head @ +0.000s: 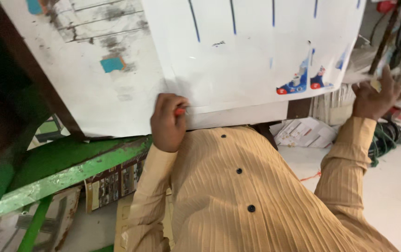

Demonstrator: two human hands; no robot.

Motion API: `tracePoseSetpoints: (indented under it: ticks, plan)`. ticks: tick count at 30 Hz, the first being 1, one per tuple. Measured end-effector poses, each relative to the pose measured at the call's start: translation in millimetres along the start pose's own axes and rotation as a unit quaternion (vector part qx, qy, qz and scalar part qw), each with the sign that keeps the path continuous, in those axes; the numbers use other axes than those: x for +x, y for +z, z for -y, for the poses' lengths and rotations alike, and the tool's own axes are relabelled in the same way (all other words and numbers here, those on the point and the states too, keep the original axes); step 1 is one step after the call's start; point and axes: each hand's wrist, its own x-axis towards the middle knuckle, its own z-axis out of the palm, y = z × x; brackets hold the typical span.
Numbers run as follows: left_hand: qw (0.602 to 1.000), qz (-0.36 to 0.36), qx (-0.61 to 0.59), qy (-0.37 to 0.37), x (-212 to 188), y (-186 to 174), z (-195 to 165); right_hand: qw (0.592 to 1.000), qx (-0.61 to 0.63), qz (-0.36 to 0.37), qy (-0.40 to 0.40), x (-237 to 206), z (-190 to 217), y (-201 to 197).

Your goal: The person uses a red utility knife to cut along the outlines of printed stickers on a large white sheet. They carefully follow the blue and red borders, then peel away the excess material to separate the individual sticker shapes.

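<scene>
A big white printed sheet (238,60) with thin blue lines and small blue-and-red figures near its right corner lies on a worn white table top (84,84). My left hand (168,122) is at the sheet's near edge, fingers closed around a small red object (179,111). My right hand (375,93) reaches out to the sheet's right corner and pinches the paper edge there; the corner is blurred. My tan striped shirt fills the lower middle of the view.
A green metal frame (70,170) runs under the table at the left, with printed cartons below it. Stacked paper sheets (333,105) and white leaflets (303,133) lie on the floor at the right, beside coiled green cable (389,135).
</scene>
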Motion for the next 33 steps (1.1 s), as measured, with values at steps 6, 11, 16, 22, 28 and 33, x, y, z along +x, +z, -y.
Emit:
tracePoseSetpoints:
  ticks: [6, 11, 16, 22, 28, 33]
  plan:
    - [0.917, -0.037, -0.316, -0.241, -7, -23, 5, 0.981, -0.038, -0.083, -0.172, 13, 37, -12]
    - [0.890, 0.025, -0.415, -0.189, -15, -29, -34, 0.969, 0.138, -0.019, -0.204, -18, 158, -22]
    - [0.867, 0.180, -0.463, -0.033, 2, 0, -78, 0.781, 0.457, 0.394, -0.161, -67, 245, -13]
    - [0.896, 0.084, -0.414, -0.137, 2, -27, -74, 0.940, 0.288, 0.076, -0.165, -11, 199, -19]
    - [0.866, -0.081, -0.455, -0.193, 6, -54, -30, 0.984, 0.171, -0.053, -0.021, 72, 92, -41]
    - [0.896, -0.090, -0.404, -0.158, 8, -62, -22, 0.994, 0.028, -0.085, -0.065, 89, 90, -51]
